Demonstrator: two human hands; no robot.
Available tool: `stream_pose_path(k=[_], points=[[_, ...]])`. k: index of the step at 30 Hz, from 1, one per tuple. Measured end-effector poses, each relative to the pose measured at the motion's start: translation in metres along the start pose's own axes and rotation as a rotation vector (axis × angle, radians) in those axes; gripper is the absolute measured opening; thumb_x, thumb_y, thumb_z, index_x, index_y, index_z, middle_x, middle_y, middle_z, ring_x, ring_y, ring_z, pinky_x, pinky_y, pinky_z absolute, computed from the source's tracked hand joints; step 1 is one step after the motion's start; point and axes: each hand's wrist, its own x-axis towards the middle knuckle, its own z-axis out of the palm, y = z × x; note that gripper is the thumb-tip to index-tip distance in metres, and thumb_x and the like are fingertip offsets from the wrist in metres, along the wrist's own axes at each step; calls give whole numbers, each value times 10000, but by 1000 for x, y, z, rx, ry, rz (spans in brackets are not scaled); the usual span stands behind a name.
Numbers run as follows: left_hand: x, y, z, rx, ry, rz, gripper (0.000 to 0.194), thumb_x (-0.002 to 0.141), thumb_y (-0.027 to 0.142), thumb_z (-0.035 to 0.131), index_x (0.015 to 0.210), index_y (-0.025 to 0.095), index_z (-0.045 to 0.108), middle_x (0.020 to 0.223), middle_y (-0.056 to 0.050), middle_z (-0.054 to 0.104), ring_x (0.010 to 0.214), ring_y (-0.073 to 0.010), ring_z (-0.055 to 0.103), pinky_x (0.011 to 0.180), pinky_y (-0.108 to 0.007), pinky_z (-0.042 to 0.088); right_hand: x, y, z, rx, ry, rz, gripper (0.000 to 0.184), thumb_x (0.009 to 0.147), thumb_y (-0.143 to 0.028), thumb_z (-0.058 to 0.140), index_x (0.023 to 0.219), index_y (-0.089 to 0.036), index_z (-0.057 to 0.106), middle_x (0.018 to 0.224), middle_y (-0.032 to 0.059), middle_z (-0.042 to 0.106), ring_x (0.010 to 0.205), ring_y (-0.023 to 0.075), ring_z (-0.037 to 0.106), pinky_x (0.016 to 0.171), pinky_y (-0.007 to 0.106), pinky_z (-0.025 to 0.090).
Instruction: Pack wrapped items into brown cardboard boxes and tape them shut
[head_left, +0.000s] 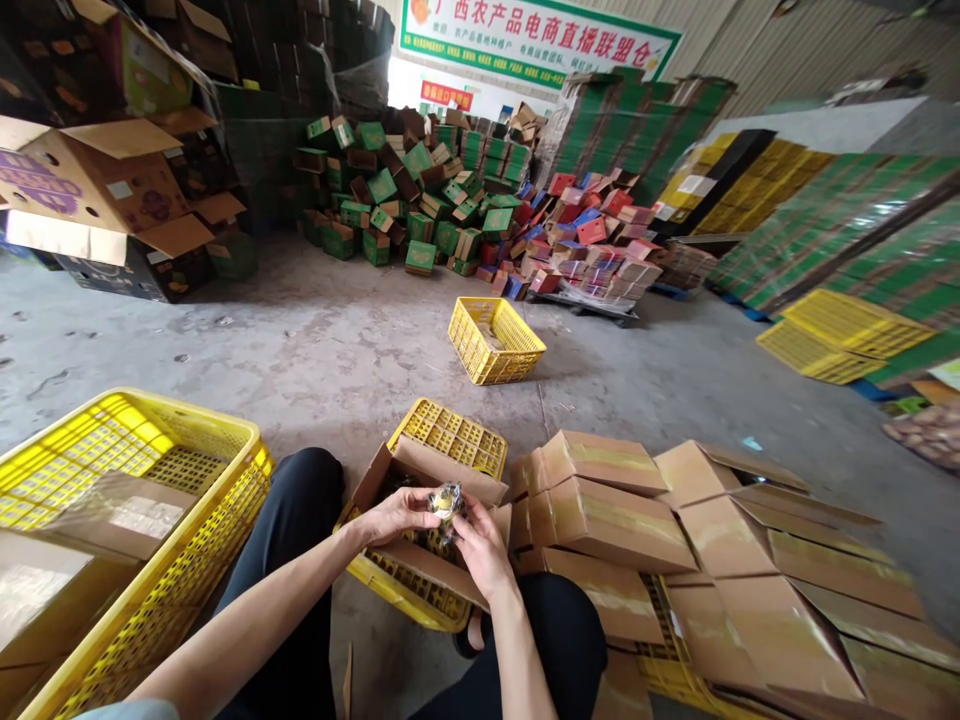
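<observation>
Between my two hands is a small round item in clear plastic wrap [446, 500], yellowish with dark parts; its kind I cannot make out. My left hand [397, 515] pinches it from the left with thumb and fingertips. On the other side, my right hand [482, 545] grips it with the fingers. Just below them stands an open cardboard box [431, 565], its flaps folded outward, with dark wrapped items partly hidden by my hands. The box rests on an upturned yellow plastic crate [450, 435].
Closed cardboard boxes [600, 520] are stacked close on my right. A large yellow crate [202, 500] holding cartons stands at my left. Ahead on the concrete floor is another yellow crate [499, 345]. Green boxes [420, 255] and red boxes [592, 232] lie heaped farther back.
</observation>
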Motion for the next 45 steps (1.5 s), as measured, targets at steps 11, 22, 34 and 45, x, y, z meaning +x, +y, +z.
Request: stream_pose_path(k=[11,22,34,45], points=[[0,-1,-8,209,200,-14,563,754,446,919,1200,183,699,1139,-78,700,992,-208,645,829,-278,472,6,4,-10,-92,-43,-135,711,805,-402,828,1468,-362,573,1505,50,613,1449,303,506,1237,520,365],[3,-9,-12,289,215,25,713,655,362,992,1281,181,702,1249,-121,711,1177,-302,646,1006,-367,480,0,0,-5,-257,4,-62,452,763,-500,867,1141,-276,759,1257,79,759,1250,346,664,1103,503,512],[3,-8,-21,-170,232,-202,554,778,393,929,1232,158,716,1198,-143,743,983,-233,769,884,-309,587,3,5,-8,-123,74,-162,364,723,-397,892,1046,-276,775,1456,64,644,1390,338,559,1175,514,450],[4,-12,-23,-39,273,47,663,658,273,992,1243,209,685,1142,-74,713,954,-202,706,856,-314,559,1,-2,-4,21,135,-35,697,743,-407,875,1397,-370,637,1597,46,523,1486,327,460,1155,504,470]])
